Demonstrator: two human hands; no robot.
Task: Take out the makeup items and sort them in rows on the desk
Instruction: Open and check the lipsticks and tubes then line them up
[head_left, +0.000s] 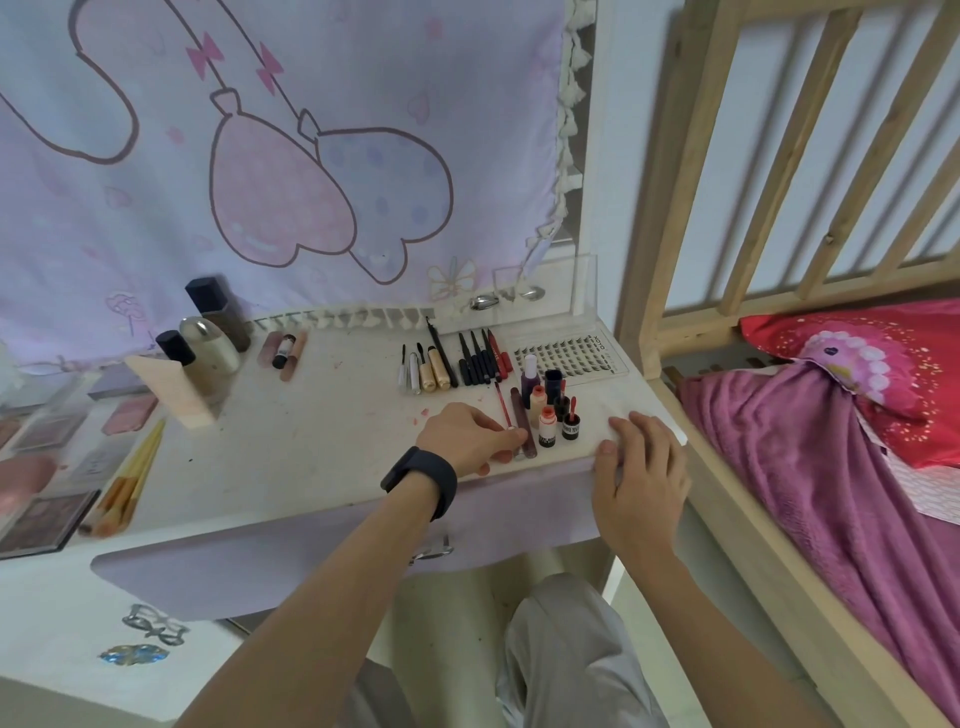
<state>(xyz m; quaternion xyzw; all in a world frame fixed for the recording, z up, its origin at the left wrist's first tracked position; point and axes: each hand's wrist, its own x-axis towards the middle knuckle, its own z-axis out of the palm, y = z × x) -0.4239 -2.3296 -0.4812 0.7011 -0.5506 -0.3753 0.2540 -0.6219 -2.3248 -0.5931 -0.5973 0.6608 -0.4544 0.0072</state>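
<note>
The left hand (467, 436) lay on the tabletop (311, 441), its fingers (510, 440) curled and pinching the near end of a slim tube (519, 411). The tube lay in the front row just beside the small bottles (548, 423). The right hand (641, 467) rested flat, fingers straight, on the tabletop's edge. The tube looked light, stiff, smooth and apt to roll, so a pinch at mid-length would probably suit it best.

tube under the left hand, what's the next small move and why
Probably let go and lift the left hand away: it pinches the near end of the tube, which already lies flat on the desk alongside the red wand.
</note>
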